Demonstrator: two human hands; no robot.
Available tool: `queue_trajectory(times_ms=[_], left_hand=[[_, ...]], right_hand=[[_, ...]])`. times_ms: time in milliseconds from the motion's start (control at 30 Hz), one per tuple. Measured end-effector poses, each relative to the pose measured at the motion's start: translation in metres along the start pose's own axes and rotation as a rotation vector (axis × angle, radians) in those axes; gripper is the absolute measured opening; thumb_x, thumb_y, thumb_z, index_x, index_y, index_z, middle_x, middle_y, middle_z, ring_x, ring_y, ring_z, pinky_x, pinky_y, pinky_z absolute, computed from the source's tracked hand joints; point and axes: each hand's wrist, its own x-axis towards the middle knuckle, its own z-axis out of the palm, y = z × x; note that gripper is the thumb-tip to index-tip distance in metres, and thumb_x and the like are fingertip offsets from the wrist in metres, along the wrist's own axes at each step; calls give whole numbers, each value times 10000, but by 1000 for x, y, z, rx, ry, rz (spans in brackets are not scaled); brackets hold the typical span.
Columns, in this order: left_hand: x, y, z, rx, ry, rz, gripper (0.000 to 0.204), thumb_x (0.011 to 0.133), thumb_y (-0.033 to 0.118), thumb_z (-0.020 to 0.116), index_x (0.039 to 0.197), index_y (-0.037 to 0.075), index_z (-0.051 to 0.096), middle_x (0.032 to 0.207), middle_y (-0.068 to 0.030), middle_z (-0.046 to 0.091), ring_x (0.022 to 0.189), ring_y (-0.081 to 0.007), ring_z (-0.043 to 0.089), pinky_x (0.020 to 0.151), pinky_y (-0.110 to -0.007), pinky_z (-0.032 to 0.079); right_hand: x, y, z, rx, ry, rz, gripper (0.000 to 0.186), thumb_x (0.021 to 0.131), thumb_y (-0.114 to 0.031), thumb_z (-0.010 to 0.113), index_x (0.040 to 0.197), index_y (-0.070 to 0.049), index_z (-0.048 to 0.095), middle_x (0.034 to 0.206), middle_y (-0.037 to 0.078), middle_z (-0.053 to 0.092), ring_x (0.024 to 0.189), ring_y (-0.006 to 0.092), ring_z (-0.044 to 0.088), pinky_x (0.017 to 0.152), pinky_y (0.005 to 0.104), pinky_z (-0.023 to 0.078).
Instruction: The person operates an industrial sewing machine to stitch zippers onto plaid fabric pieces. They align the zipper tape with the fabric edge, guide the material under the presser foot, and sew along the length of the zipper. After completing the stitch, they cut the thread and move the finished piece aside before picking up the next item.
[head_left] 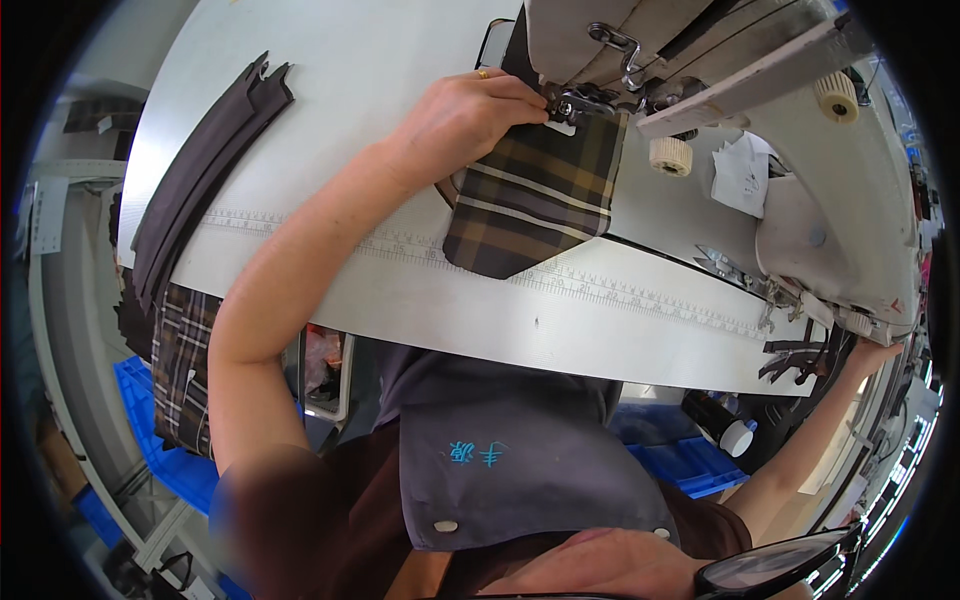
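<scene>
A brown and black plaid fabric piece point(535, 195) lies under the presser foot point(585, 103) of a sewing machine point(690, 40). My left hand point(470, 115), a ring on one finger, reaches in from the left. Its fingertips are pinched together right beside the presser foot, over the upper left edge of the plaid fabric; what they hold is too small to make out. A small white label point(562, 128) shows just under those fingertips. At the far right, my right hand point(878, 352) is at the end of the machine, with its fingers hidden behind the housing.
Folded dark fabric strips point(215, 165) lie on the table's left, above hanging plaid cloth point(185, 365) and a blue crate point(150, 400). A printed ruler point(395, 245) crosses the white table point(480, 310). Crumpled white paper point(740, 172) and small scissors point(720, 265) lie near the machine's base.
</scene>
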Motion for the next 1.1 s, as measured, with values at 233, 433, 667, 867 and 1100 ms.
queue_trajectory(times_ms=[233, 433, 667, 867, 1100], left_hand=[[1, -2, 0, -3, 14, 28, 252, 693, 0, 561, 902, 45, 696, 956, -47, 666, 889, -229, 617, 772, -316, 516], [5, -1, 3, -40, 14, 25, 233, 701, -6, 559, 880, 46, 700, 933, -52, 672, 858, -234, 622, 760, -323, 519], [2, 2, -4, -75, -38, -18, 242, 701, -27, 554, 877, 44, 705, 926, -46, 679, 837, -237, 626, 762, -334, 520], [42, -20, -46, -691, -483, -594, 227, 782, -27, 569, 943, 62, 701, 950, -44, 689, 859, -169, 644, 760, -313, 522], [95, -99, 54, -202, 97, -584, 108, 794, 51, 633, 890, 8, 655, 807, -67, 671, 678, -110, 610, 598, -269, 486]], right_hand=[[25, -37, 31, -202, -20, 70, 522, 980, -354, 329, 1305, 46, 412, 1309, 196, 477, 1193, 343, 484, 1014, 483, 404], [-29, 7, 13, -53, 114, -172, 413, 944, -292, 463, 1210, 18, 521, 1190, 138, 564, 1131, 275, 519, 929, 431, 434], [-90, -56, 60, -331, 214, -647, 379, 917, -273, 518, 1104, 54, 562, 1147, 145, 589, 1039, 229, 570, 893, 342, 418], [-205, -51, 117, -155, -342, -948, 297, 937, -137, 446, 1072, 116, 524, 1125, 241, 590, 1054, 328, 589, 939, 408, 449], [-340, -40, 218, -275, -1279, -712, 322, 705, -61, 722, 1013, -25, 636, 1085, 85, 636, 1011, 281, 572, 859, 372, 445]])
